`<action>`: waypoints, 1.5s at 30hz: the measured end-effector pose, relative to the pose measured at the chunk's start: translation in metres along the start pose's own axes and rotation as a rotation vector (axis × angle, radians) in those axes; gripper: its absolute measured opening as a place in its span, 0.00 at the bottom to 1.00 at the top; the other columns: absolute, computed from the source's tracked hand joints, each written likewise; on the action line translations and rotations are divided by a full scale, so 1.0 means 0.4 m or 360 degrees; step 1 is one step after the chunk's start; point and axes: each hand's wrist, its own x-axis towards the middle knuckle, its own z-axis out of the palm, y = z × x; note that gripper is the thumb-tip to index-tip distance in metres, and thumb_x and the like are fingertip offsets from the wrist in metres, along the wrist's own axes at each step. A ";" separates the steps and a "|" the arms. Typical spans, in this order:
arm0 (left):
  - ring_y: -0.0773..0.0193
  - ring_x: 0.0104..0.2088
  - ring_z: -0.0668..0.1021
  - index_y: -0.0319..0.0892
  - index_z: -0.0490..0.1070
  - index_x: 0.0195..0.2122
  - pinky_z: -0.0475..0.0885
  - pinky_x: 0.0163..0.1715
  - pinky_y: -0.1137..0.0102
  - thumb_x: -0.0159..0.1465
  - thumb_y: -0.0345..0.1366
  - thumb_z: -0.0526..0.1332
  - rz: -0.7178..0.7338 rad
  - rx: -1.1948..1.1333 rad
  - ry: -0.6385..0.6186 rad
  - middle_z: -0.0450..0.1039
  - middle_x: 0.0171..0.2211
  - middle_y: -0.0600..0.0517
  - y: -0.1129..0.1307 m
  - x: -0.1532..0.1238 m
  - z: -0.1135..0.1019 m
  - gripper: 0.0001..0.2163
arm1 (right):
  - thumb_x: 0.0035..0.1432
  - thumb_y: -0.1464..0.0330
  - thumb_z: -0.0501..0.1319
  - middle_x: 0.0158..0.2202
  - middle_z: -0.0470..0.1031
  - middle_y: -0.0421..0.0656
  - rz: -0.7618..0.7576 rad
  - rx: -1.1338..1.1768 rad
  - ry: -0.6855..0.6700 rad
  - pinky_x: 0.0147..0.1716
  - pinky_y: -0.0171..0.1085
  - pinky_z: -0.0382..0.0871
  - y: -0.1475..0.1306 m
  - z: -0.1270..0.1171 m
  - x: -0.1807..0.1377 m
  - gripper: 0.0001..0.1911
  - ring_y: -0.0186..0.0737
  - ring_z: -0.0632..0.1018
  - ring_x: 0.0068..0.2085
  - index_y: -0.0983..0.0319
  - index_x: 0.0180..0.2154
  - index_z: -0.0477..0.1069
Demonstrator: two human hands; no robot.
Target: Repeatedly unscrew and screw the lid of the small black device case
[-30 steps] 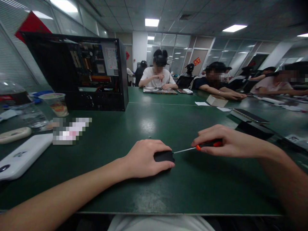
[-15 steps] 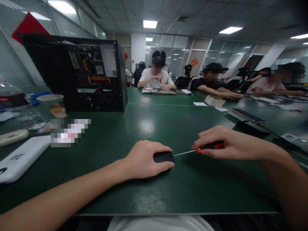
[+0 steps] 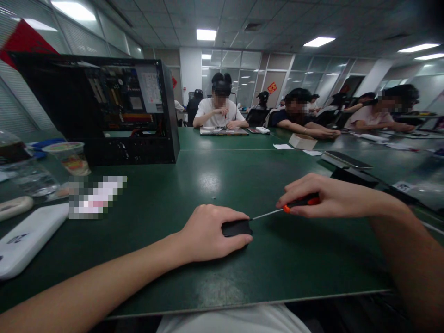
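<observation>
My left hand (image 3: 211,232) lies on the table with thumb and fingers closed around the sides of a black computer mouse (image 3: 237,228). The palm hides much of the mouse; one end sticks out to the right. My right hand (image 3: 319,196) grips the black and orange handle of a screwdriver (image 3: 267,214) between thumb and fingers. Its thin metal shaft slants down to the left, and the tip meets the far corner of the mouse's exposed end, near my left fingertip. Whether the tip is inside a gap there I cannot tell.
A computer case (image 3: 138,148) with bare innards stands at the back left. Beside it are a plastic cup (image 3: 71,157), a bottle (image 3: 33,178) and a white device (image 3: 31,236). A small box (image 3: 302,141) and a flat device (image 3: 347,160) lie to the right. Other people sit beyond.
The screwdriver tip has shifted from the middle of the mouse's end to its far corner, and the shaft slants slightly more. My view has turned a little to the right.
</observation>
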 end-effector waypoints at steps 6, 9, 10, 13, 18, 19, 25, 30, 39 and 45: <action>0.53 0.49 0.84 0.45 0.80 0.54 0.76 0.50 0.65 0.65 0.46 0.66 -0.0025 0.0022 0.0001 0.83 0.50 0.51 0.003 -0.001 -0.001 0.19 | 0.67 0.56 0.60 0.34 0.79 0.45 0.0006 -0.0023 0.0005 0.32 0.34 0.68 0.017 -0.002 -0.003 0.19 0.38 0.78 0.33 0.61 0.44 0.82; 0.54 0.49 0.84 0.45 0.80 0.54 0.76 0.49 0.65 0.65 0.47 0.66 -0.0026 0.0048 0.0001 0.83 0.50 0.52 0.003 0.001 -0.002 0.19 | 0.67 0.56 0.59 0.34 0.79 0.44 -0.0026 -0.0054 0.0027 0.32 0.34 0.68 0.015 0.002 -0.004 0.18 0.37 0.78 0.33 0.61 0.44 0.82; 0.54 0.49 0.84 0.45 0.80 0.54 0.76 0.48 0.65 0.65 0.47 0.66 -0.0031 0.0061 -0.0004 0.83 0.50 0.52 0.004 0.001 -0.002 0.19 | 0.68 0.57 0.59 0.34 0.79 0.44 -0.0038 -0.0082 0.0036 0.32 0.34 0.68 0.011 0.002 -0.006 0.18 0.37 0.78 0.33 0.61 0.44 0.82; 0.53 0.49 0.84 0.46 0.79 0.54 0.76 0.46 0.64 0.64 0.48 0.66 -0.0060 0.0104 -0.0032 0.83 0.50 0.52 0.005 0.005 -0.003 0.20 | 0.69 0.58 0.58 0.34 0.78 0.44 -0.0100 -0.0242 0.0066 0.32 0.34 0.68 -0.012 0.001 -0.013 0.17 0.36 0.78 0.33 0.60 0.43 0.81; 0.52 0.49 0.84 0.46 0.79 0.55 0.76 0.46 0.64 0.63 0.50 0.68 -0.0096 0.0135 -0.0060 0.83 0.50 0.52 0.004 0.011 -0.003 0.22 | 0.72 0.61 0.55 0.32 0.77 0.42 -0.0314 -0.0563 0.0113 0.26 0.34 0.64 -0.061 -0.017 -0.016 0.15 0.34 0.77 0.30 0.56 0.42 0.80; 0.52 0.49 0.84 0.46 0.79 0.55 0.76 0.46 0.64 0.63 0.50 0.68 -0.0097 0.0141 -0.0055 0.83 0.50 0.52 0.004 0.011 -0.002 0.22 | 0.72 0.62 0.55 0.32 0.77 0.42 -0.0356 -0.0615 0.0110 0.26 0.34 0.63 -0.067 -0.023 -0.013 0.14 0.34 0.77 0.29 0.56 0.42 0.79; 0.53 0.49 0.84 0.46 0.78 0.55 0.75 0.45 0.66 0.63 0.51 0.69 -0.0096 0.0131 -0.0061 0.83 0.50 0.52 0.003 0.012 -0.002 0.22 | 0.73 0.64 0.54 0.31 0.76 0.42 -0.0479 -0.0675 0.0111 0.26 0.35 0.64 -0.063 -0.041 -0.001 0.15 0.34 0.76 0.27 0.55 0.42 0.80; 0.54 0.49 0.84 0.46 0.79 0.55 0.75 0.45 0.67 0.62 0.49 0.69 -0.0110 0.0126 -0.0089 0.83 0.50 0.52 0.008 0.015 -0.005 0.22 | 0.72 0.62 0.55 0.31 0.77 0.43 -0.0366 -0.0380 0.0083 0.28 0.34 0.64 -0.028 -0.025 -0.007 0.16 0.33 0.76 0.29 0.59 0.43 0.81; 0.54 0.47 0.85 0.46 0.79 0.54 0.74 0.44 0.67 0.61 0.49 0.70 -0.0090 0.0121 -0.0098 0.84 0.48 0.52 0.004 0.011 -0.007 0.22 | 0.65 0.55 0.62 0.38 0.83 0.45 -0.0075 0.0208 -0.0103 0.36 0.34 0.69 0.069 -0.008 0.035 0.20 0.39 0.80 0.37 0.64 0.44 0.83; 0.54 0.45 0.85 0.46 0.79 0.53 0.74 0.43 0.67 0.62 0.49 0.69 -0.0083 0.0120 -0.0028 0.84 0.47 0.51 -0.002 0.004 -0.005 0.21 | 0.69 0.58 0.59 0.32 0.79 0.44 -0.0434 -0.0140 0.0118 0.29 0.33 0.63 0.103 0.025 0.042 0.18 0.33 0.76 0.30 0.63 0.43 0.82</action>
